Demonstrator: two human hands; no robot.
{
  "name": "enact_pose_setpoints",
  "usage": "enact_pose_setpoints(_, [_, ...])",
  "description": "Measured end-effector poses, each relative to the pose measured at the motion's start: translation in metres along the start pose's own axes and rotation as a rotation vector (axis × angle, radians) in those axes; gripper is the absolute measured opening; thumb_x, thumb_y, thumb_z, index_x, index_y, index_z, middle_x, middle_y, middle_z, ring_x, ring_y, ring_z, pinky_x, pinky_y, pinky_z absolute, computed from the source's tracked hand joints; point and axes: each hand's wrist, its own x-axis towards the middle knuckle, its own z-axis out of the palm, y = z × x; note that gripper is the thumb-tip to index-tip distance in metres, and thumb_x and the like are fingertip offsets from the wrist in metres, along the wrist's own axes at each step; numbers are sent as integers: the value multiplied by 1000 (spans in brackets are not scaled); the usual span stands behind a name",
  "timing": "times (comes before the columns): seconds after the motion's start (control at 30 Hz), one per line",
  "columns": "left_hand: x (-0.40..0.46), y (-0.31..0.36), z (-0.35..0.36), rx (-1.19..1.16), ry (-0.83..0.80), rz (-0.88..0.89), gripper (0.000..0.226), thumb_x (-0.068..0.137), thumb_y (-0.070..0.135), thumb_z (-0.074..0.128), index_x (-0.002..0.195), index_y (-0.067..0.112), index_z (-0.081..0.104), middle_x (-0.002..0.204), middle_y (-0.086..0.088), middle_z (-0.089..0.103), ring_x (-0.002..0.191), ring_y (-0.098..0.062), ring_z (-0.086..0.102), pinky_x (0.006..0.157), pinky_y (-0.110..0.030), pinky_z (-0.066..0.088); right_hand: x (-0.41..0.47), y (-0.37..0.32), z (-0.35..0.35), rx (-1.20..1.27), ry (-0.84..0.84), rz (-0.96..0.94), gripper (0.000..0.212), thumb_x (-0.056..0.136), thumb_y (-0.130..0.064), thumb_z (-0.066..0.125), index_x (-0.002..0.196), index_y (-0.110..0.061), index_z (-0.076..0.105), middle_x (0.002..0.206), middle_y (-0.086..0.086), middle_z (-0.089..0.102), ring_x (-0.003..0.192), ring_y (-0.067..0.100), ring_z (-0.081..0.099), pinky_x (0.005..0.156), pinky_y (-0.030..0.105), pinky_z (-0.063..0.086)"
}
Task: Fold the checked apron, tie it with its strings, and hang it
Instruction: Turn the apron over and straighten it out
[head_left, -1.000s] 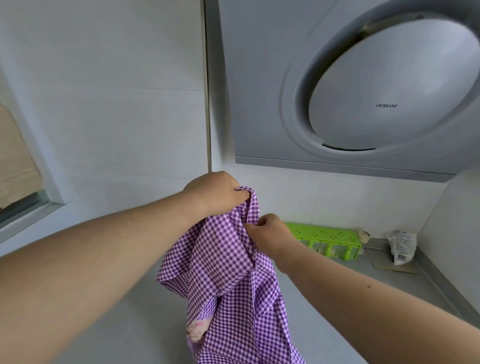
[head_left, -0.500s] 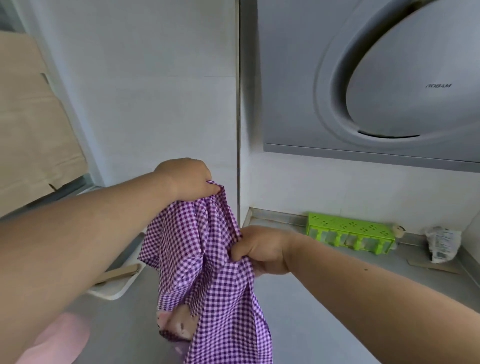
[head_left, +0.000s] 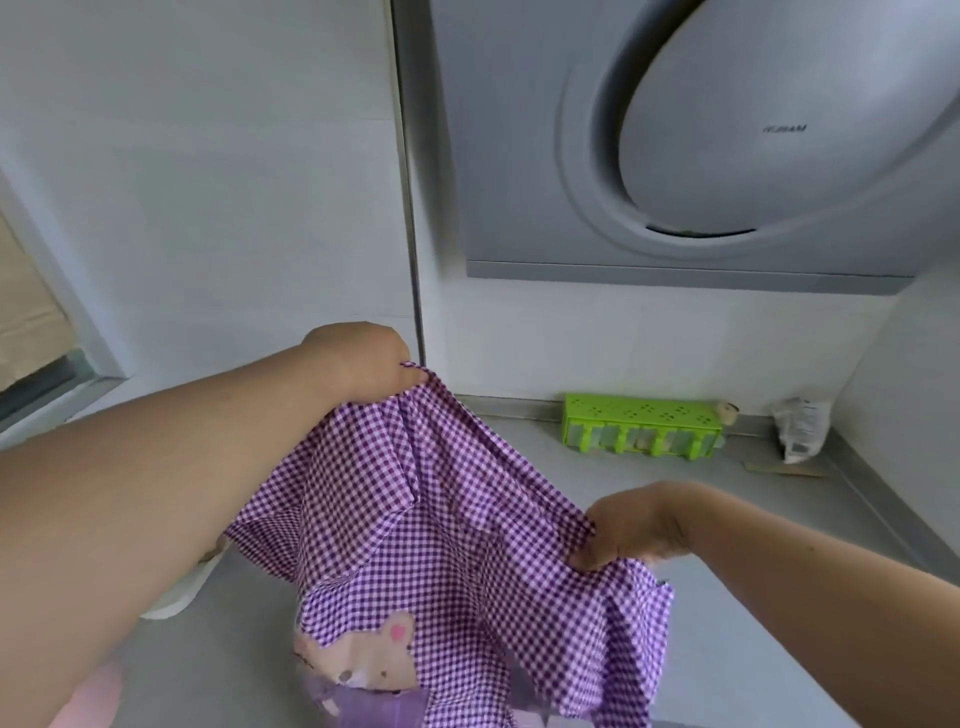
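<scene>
**Both hands grip checked apron, stretched in air over counter**

Left hand: fingers curled tight round a bunched corner of the purple-and-white checked apron, knuckles toward camera, held up high at the apron's upper left end. Fingertips hidden behind the hand, thumb not visible.

Right hand: fingers curled, pinching a gathered edge of the apron at its right side, lower than the left hand. Cloth bunches at the pinch and spills below it in folds.

Apron: spread between the two hands, top edge running taut and diagonal from left hand down to right hand. Rest hangs loose below, creased, unfolded. Cartoon bear patch on the apron's lower left part. Bottom edge runs out of frame. No strings distinguishable.

Around the apron: grey countertop beneath it. Behind the apron, against the back wall, green plastic rack on the counter; right of the rack a small crumpled white packet. Above the apron and to the right, grey range hood with round panel. Left of the apron, under the left forearm, part of a white object, unclear what. Pink blur at lower left of the apron, unidentifiable.
</scene>
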Motion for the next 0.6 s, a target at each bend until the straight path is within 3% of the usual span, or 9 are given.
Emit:
enact_pose_setpoints(0.1, [12,26,8,2,-11,75,52,102,68,37,94,28,70,91,8,68,84,-12,64,74,-34,54,-14,41,-6,-185,200,64,50,97,-56,57,138,-28,62,134,-8,67,124,17,61,119,45,36])
enact_pose_setpoints(0.27, [33,72,16,22,-13,194,40,107,58,35,84,33,55,88,10,63,81,-9,58,70,-33,49,-29,102,-13,-203,355,181,44,103,-48,51,133,-20,65,127,-4,69,112,16,65,108,37,46])
enact_pose_setpoints(0.5, [66,128,29,21,-48,269,38,110,53,30,95,30,57,89,9,62,82,-9,57,71,-33,49,-41,188,-23,-125,457,329,34,100,-36,59,128,-17,67,107,-5,65,98,15,63,91,29,46])
enact_pose_setpoints(0.6, [83,154,37,30,-68,287,38,110,52,29,95,31,56,88,12,59,83,-9,56,75,-34,49,-41,225,-32,-125,453,383,33,103,-32,55,127,-16,68,111,-2,68,101,17,65,95,31,50])
